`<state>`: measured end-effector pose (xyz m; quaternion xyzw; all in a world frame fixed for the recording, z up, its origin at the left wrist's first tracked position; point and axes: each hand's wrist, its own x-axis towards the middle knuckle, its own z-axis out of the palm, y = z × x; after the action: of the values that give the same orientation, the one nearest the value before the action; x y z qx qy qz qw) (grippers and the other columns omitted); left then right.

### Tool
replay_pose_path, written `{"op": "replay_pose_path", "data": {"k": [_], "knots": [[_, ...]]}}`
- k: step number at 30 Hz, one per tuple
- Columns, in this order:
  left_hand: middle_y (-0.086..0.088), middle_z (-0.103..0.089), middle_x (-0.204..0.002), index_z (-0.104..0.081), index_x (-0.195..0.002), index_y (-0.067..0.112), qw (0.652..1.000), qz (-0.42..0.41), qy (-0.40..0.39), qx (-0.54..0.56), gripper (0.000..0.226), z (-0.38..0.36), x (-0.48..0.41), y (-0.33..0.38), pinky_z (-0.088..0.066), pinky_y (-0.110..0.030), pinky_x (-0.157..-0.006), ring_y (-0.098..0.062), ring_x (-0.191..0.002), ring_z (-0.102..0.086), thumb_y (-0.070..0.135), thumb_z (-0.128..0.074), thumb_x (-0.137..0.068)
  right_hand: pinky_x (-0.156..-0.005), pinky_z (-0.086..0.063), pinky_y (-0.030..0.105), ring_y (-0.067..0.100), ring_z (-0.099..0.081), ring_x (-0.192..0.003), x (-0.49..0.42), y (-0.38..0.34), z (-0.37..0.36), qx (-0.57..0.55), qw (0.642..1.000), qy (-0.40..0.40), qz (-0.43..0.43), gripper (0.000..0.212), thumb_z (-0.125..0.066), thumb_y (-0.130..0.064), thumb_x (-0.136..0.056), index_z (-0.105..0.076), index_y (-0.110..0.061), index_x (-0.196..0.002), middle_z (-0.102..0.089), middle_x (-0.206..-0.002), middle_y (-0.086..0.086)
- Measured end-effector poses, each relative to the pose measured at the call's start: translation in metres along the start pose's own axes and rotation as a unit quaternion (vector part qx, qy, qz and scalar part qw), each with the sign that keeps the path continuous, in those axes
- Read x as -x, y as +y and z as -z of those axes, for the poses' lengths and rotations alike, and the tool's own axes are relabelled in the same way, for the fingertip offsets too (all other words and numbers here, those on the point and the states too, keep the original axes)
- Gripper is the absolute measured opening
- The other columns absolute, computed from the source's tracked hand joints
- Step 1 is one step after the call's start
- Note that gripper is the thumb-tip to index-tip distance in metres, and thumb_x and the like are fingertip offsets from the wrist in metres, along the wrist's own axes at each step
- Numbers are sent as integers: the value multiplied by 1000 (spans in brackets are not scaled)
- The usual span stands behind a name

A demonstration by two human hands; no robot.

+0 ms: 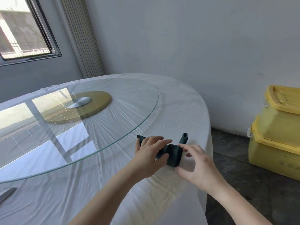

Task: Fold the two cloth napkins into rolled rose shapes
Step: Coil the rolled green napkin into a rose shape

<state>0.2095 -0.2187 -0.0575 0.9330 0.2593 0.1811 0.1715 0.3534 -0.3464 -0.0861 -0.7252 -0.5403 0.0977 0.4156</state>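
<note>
Head: left hand, right hand pinch napkin; bin lettering illegible.

White-clothed round table carries a glass turntable and a rolled dark napkin.

I see the left hand gripping the dark green napkin on the white tablecloth, while the right hand pinches its thick rolled middle. Two rolled ends stick out behind. The glass turntable lies just beside, and stacked yellow bins stand on the floor.
</note>
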Motion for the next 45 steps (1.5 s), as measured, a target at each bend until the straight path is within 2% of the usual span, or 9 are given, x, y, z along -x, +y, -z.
{"op": "replay_pose_path", "data": {"k": [5,9,13,17,22,26,31,35,45], "knots": [[24,-46,-116,-60,-104,33,997,-28,66,36,26,-4,-7,-2,-12,-37,-111,-6,-120,-40,42,-47,-83,-89,-40,19,-5,-50,-99,-6,7,2,4,1000,-13,-13,66,-77,-35,-71,-47,-34,-130,-45,-115,-23],[23,-46,-117,-63,-106,32,996,-36,74,37,32,-5,-16,-1,-2,-19,-108,-6,-121,-40,46,-46,-83,-90,-39,18,-4,-49,-101,-9,10,6,-3,1000,-12,-18,69,-77,-35,-72,-41,-39,-131,-44,-117,-21],[17,-49,-123,-63,-107,33,998,-25,49,31,34,-6,-26,0,-10,-42,-113,-9,-124,-38,48,-43,-83,-90,-38,20,-3,-49,-103,-9,11,9,-12,1000,6,6,60,-75,-33,-73,-40,-60,-114,-43,-113,-27],[13,-48,-129,-62,-108,34,999,-10,25,32,24,-6,-36,4,-2,-41,-114,-10,-128,-33,42,-45,-93,-91,-43,28,2,-50,-105,-12,14,11,-3,1000,9,14,54,-73,-33,-74,-43,-64,-108,-43,-113,-28],[10,-45,-136,-58,-121,35,1000,-22,15,2,47,-12,-46,5,-3,-37,-113,-10,-130,-29,51,-28,-89,-96,-42,34,-3,-49,-100,-22,18,17,-8,1000,17,11,50,-68,-31,-74,-43,-55,-110,-46,-111,-24],[14,-34,-142,-43,-131,35,995,-62,83,6,50,-22,-37,2,12,-22,-109,-3,-135,-17,51,-23,-89,-98,-41,35,-4,-48,-100,-29,21,20,-2,1000,4,1,50,-68,-25,-77,-45,-48,-114,-45,-112,-24],[8,-43,-138,-46,-113,35,986,-99,133,2,24,-30,-31,-5,-14,-43,-112,-12,-133,-29,34,-43,-89,-99,-40,34,-3,-49,-99,-39,23,24,23,999,-22,-4,47,-69,-23,-78,-52,-34,-121,-46,-112,-17],[3,-45,-136,-46,-118,37,988,-91,127,15,31,-33,-39,-9,-23,-43,-109,-13,-129,-30,32,-44,-87,-98,-41,39,-5,-48,-99,-43,25,25,20,1000,-3,-5,49,-68,-19,-78,-52,-29,-123,-46,-112,-17],[9,-32,-143,-51,-125,39,998,-25,37,48,56,-33,-70,1,-5,-25,-107,-2,-131,-15,47,-19,-80,-89,-43,33,-2,-49,-102,-47,33,22,3,1000,16,4,57,-48,-20,-74,-39,-56,-116,-43,-113,-26]]}}
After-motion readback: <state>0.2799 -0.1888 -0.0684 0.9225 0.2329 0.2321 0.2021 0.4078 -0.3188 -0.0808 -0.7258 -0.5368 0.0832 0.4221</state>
